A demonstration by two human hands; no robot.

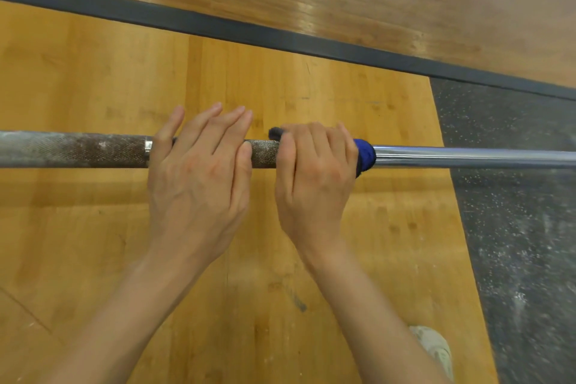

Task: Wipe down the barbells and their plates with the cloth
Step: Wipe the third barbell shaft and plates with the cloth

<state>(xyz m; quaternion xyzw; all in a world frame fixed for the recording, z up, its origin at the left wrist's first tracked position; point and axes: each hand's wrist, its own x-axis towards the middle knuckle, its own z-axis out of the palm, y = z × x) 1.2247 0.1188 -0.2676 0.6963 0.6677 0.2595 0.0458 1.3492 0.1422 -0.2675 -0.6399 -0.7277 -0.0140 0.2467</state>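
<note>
Cloth (pixel 364 154) inside right hand (pixel 314 174) grip

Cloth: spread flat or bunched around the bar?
Bunched: the blue cloth wraps the barbell, gripped by the right hand.

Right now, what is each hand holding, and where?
The right hand grips the blue cloth wrapped round the barbell shaft. The left hand rests open on the knurled part, gripping nothing.
</note>
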